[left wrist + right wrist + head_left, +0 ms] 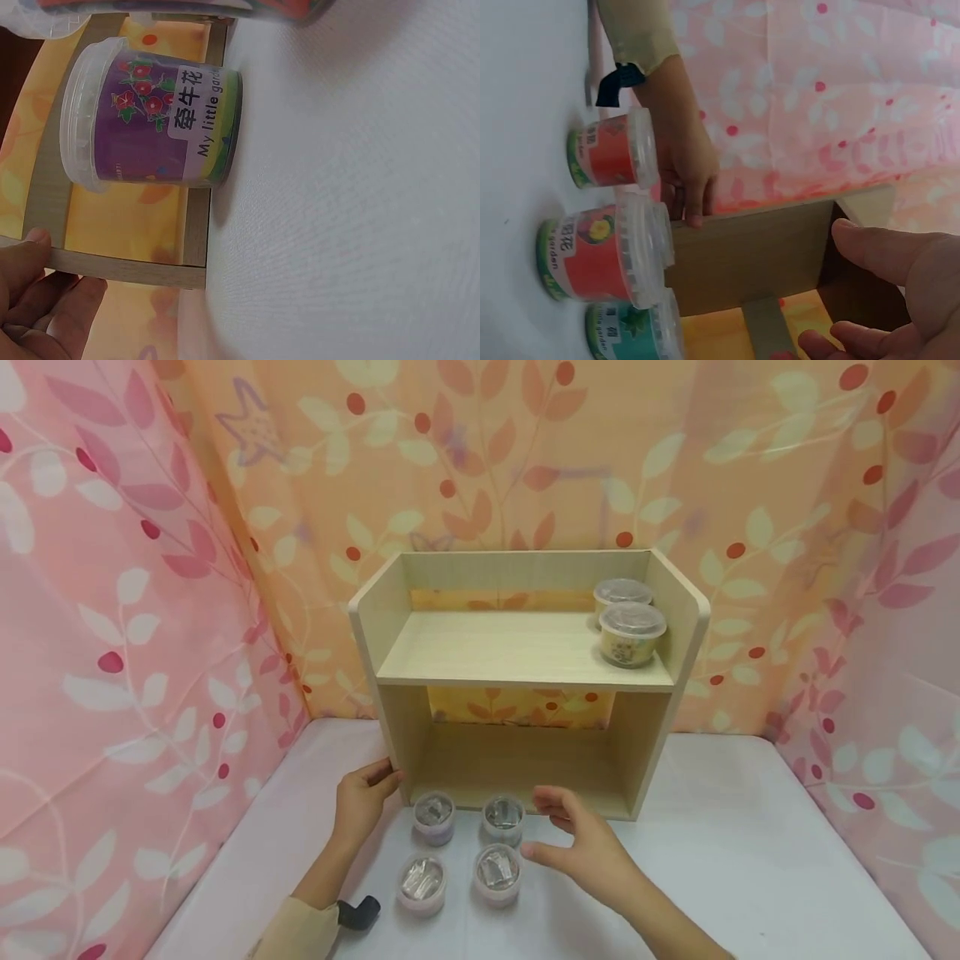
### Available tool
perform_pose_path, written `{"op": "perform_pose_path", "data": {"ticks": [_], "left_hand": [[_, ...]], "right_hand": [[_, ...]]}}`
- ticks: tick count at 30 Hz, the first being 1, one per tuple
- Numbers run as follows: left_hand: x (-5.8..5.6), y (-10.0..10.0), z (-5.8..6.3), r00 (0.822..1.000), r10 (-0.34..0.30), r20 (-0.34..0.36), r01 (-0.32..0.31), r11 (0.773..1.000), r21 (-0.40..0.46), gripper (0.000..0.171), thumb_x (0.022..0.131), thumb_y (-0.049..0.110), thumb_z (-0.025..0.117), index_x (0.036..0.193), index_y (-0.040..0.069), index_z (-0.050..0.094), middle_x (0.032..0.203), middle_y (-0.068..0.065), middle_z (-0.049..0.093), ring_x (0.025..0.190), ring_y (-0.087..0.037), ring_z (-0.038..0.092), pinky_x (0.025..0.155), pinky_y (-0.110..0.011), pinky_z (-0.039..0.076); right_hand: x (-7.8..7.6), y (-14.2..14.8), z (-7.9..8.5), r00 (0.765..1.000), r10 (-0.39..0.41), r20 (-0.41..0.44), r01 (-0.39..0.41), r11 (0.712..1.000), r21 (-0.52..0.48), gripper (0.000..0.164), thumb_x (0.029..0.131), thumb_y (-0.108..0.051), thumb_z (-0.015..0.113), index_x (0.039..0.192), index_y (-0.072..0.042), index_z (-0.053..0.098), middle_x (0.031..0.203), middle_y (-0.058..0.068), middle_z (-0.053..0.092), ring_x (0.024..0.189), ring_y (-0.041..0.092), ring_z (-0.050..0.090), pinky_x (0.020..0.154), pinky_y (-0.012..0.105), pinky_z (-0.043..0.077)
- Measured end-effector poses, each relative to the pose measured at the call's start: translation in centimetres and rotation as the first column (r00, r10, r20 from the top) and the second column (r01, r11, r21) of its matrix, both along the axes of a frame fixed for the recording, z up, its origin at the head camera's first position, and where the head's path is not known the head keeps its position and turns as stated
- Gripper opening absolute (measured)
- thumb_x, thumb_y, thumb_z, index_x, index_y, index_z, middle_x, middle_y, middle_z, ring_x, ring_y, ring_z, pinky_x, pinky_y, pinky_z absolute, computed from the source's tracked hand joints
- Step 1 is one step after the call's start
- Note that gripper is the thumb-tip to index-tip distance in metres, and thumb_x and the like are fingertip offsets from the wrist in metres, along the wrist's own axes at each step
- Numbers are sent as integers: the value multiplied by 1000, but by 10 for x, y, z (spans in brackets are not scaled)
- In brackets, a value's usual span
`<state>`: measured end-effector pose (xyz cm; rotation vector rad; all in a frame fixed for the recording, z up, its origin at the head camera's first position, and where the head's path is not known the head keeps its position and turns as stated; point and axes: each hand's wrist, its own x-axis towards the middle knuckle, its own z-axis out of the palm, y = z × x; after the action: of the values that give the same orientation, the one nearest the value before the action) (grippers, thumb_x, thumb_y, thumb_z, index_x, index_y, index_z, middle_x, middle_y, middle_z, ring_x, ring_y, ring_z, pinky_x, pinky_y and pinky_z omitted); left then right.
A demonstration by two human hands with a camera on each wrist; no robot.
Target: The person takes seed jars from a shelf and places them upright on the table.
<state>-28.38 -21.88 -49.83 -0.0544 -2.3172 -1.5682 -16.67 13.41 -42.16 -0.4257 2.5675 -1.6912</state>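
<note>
My left hand (362, 802) pinches the front edge of the left side panel of a two-tier wooden shelf (491, 647), thumb on one face and fingers on the other. My right hand (588, 852) hovers right of the small lidded plastic cups, fingers apart and holding nothing. Several of these cups stand upright before the shelf in two rows: the back-left cup (433, 817), back-right cup (503, 818), front-left cup (422, 885) and front-right cup (497, 874). A purple "My little garden" cup (150, 120) shows up close, as do a red cup (592, 255) and a teal cup (630, 330).
Two yellow lidded cups, the front one (632, 635) and the rear one (622, 593), stand at the right end of the upper tier. A black strap piece (360, 913) hangs at the left sleeve. Patterned curtains (525, 460) enclose the white table (720, 860).
</note>
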Motion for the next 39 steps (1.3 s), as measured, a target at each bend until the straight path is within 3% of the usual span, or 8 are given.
{"op": "perform_pose_path", "data": {"ticks": [5, 9, 12, 15, 19, 25, 33, 39], "left_hand": [[-2, 1, 1, 1000, 11, 3, -11, 1000, -9, 32, 89, 16, 81, 117, 3, 76, 107, -13, 78, 102, -23, 73, 76, -15, 56], [-1, 0, 0, 1000, 13, 8, -13, 1000, -10, 32, 89, 17, 81, 117, 3, 77, 107, -13, 78, 102, -22, 73, 76, -15, 56], [-1, 2, -2, 1000, 11, 19, -11, 1000, -5, 32, 89, 18, 82, 117, 3, 77, 107, -13, 78, 101, -20, 73, 76, -15, 56], [-1, 3, -2, 1000, 11, 17, -11, 1000, -2, 31, 89, 17, 82, 117, 4, 77, 107, -12, 78, 100, -17, 73, 76, -15, 55], [0, 4, 0, 1000, 12, 1, -12, 1000, 8, 31, 88, 14, 82, 116, 1, 77, 107, -14, 78, 97, -14, 73, 75, -14, 55], [0, 3, 3, 1000, 20, 0, -20, 1000, 3, 31, 88, 12, 82, 115, -2, 76, 106, -17, 77, 94, -12, 73, 74, -13, 55], [1, 2, 5, 1000, 0, 26, 0, 1000, 10, 33, 90, 15, 80, 119, 0, 75, 108, -16, 77, 98, -16, 73, 76, -15, 56], [1, 2, 4, 1000, 0, 30, 0, 1000, 8, 33, 90, 16, 81, 118, 0, 75, 108, -16, 77, 98, -17, 73, 75, -15, 56]], "right_hand": [[-1, 16, 21, 998, -42, -53, 39, 997, -67, 76, 84, -27, 86, 147, -9, 47, 146, 5, 56, 140, 29, 49, 116, 40, 40], [0, 26, 40, 987, -87, -133, 74, 993, -97, 73, 87, -25, 84, 147, -9, 47, 147, 6, 55, 141, 30, 49, 109, 22, 45], [3, 32, 57, 978, -121, -172, 102, 988, -113, 73, 88, -24, 83, 148, -8, 45, 150, 7, 52, 143, 30, 46, 105, 9, 40], [4, 38, 76, 965, -172, -196, 155, 983, -103, 76, 89, -25, 82, 150, -7, 42, 152, 8, 49, 146, 30, 43, 110, 14, 39], [5, 45, 102, 942, -252, -220, 240, 967, -81, 79, 89, -26, 82, 153, -6, 39, 156, 10, 45, 147, 30, 39, 117, 29, 34], [-4, 53, 133, 914, -320, -249, 307, 947, -91, 88, 89, -28, 82, 159, -8, 32, 162, 11, 38, 150, 29, 37, 122, 42, 29], [-24, 55, 159, 892, -416, -177, 411, 909, -64, 107, 89, -40, 81, 165, -10, 11, 170, 14, 20, 154, 35, 26, 123, 52, 26], [-38, 51, 166, 879, -459, -130, 455, 889, -60, 110, 88, -38, 82, 166, -15, 9, 170, 13, 18, 155, 36, 21, 124, 53, 24]]}}
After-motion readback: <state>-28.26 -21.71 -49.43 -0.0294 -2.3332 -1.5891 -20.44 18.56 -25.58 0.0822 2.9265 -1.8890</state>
